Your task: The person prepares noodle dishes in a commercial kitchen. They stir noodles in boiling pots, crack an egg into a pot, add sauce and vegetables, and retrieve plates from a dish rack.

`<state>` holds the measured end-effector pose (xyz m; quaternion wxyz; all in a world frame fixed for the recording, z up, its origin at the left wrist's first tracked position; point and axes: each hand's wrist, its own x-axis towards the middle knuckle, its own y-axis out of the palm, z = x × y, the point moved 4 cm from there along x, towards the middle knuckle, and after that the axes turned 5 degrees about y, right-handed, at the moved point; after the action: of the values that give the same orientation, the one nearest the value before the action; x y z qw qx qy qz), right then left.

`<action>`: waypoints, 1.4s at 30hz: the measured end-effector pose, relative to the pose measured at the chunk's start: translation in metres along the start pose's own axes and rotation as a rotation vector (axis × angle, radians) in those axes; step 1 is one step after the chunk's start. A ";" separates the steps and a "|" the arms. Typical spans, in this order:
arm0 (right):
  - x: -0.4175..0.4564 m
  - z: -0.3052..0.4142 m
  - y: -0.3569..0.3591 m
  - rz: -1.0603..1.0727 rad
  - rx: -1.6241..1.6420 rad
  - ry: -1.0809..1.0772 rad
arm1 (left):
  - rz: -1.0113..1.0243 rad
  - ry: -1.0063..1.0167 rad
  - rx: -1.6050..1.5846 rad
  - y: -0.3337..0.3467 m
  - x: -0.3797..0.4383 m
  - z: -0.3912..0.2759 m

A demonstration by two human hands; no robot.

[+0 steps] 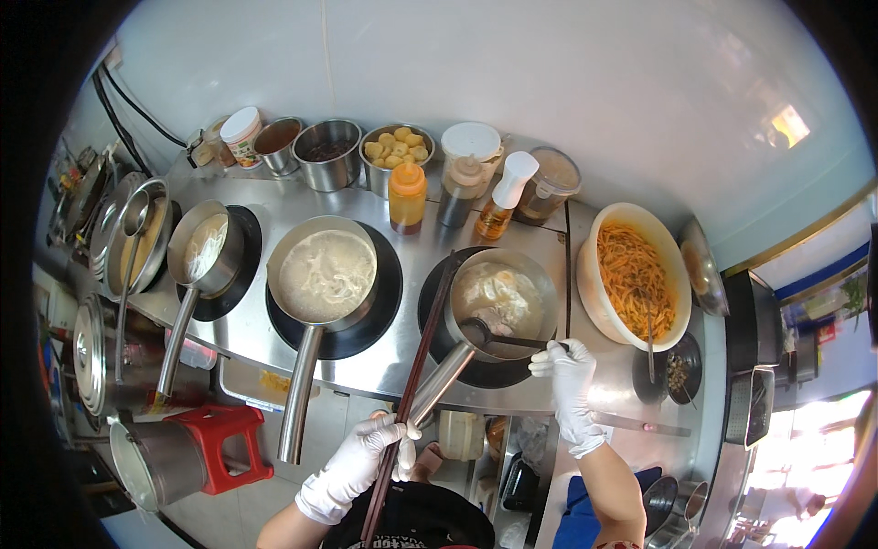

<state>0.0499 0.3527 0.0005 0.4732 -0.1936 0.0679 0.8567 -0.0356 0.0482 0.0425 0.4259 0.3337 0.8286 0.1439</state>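
Note:
My left hand (pixel 350 463), in a white glove, grips long dark red chopsticks (pixel 429 336) at the handle end of the right-hand saucepan (pixel 446 379). Whether it also holds that handle cannot be made out. The chopsticks' tips reach above the pan's left rim. In my gloved right hand (pixel 575 394) is a black spoon (pixel 516 341), its bowl inside the pan at the near left. Cloudy broth there holds a white, egg-like mass (pixel 499 291). To the left, a middle saucepan (pixel 319 396) contains noodles in bubbling broth, and a smaller saucepan (pixel 180 336) has white noodles.
An orange squeeze bottle (pixel 407 199), a spray bottle (pixel 504 199) and steel pots, one with yellow balls (pixel 396 147), line the back. Right stands a cream bowl (pixel 588 302) of orange shreds, with a knife (pixel 645 425) nearer me. A red stool (pixel 226 446) is on the floor.

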 end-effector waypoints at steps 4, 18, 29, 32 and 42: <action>0.009 0.011 -0.022 -0.087 0.111 0.113 | 0.046 0.027 -0.005 0.004 0.000 -0.001; 0.032 0.049 -0.011 -0.128 0.091 -0.432 | 0.021 -0.006 -0.013 -0.001 0.002 0.002; 0.001 0.037 0.003 -0.165 -0.574 -1.053 | 0.008 -0.010 -0.006 -0.001 0.002 -0.001; -0.005 0.024 0.009 -0.072 -0.409 -0.904 | 0.008 -0.012 0.007 -0.001 0.002 -0.001; 0.002 -0.014 0.022 0.131 -0.108 -0.300 | 0.021 -0.004 -0.044 0.000 0.002 0.002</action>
<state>0.0345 0.3376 -0.0147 0.4099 -0.0837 -0.0373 0.9075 -0.0349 0.0497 0.0403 0.4333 0.3334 0.8208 0.1658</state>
